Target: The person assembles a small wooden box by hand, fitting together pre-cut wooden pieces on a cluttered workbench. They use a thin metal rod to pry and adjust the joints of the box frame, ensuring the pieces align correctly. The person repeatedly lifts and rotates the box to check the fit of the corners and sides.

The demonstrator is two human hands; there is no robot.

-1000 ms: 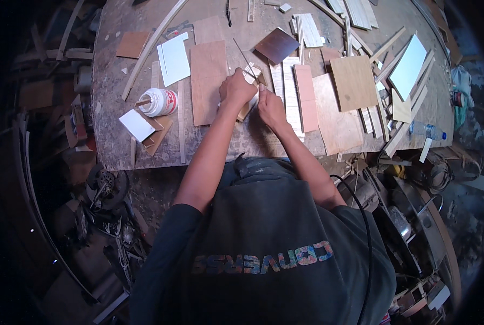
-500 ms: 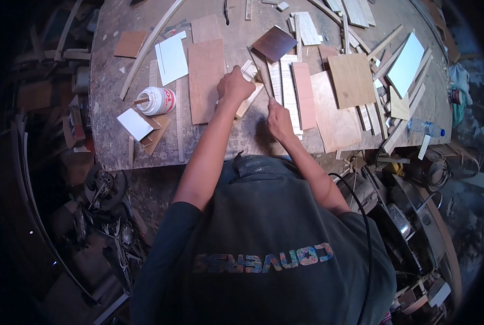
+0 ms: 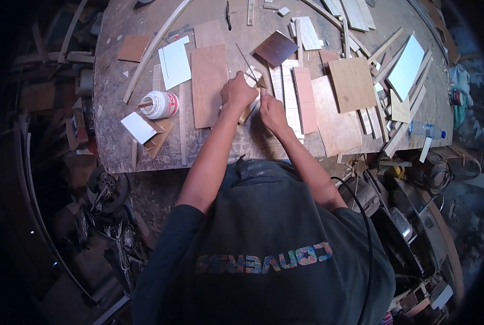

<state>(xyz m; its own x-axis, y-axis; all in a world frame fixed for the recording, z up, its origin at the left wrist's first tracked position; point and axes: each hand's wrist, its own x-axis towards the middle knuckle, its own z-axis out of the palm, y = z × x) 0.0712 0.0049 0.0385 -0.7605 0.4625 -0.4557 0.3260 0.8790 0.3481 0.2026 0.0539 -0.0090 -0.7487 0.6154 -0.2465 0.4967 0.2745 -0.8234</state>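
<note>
My left hand (image 3: 240, 92) is closed, pressing down on a pale wood strip (image 3: 253, 73) whose far end shows past my fingers. Under and beside it lies a small light wooden block (image 3: 246, 114), mostly covered by the hand. My right hand (image 3: 273, 112) is wrapped round the near end of a long thin saw-like blade (image 3: 244, 56). That blade slants away to the far left, across the pale strip and close to my left knuckles. Whether it has teeth is too small to tell. Just left of my left hand lies a reddish plywood panel (image 3: 208, 86).
A white glue jar (image 3: 163, 105) with a stick in it stands on the worn workbench (image 3: 198, 149) at left, near a white-topped offcut (image 3: 138, 127). A dark square tile (image 3: 276, 49), a pink strip (image 3: 306, 100) and a plywood square (image 3: 353, 81) lie right. A plastic bottle (image 3: 423, 129) lies near the right edge.
My right hand has moved slightly left and closer to my left hand. The blade has swung further left and now crosses the pale strip. The whole view has shifted slightly.
</note>
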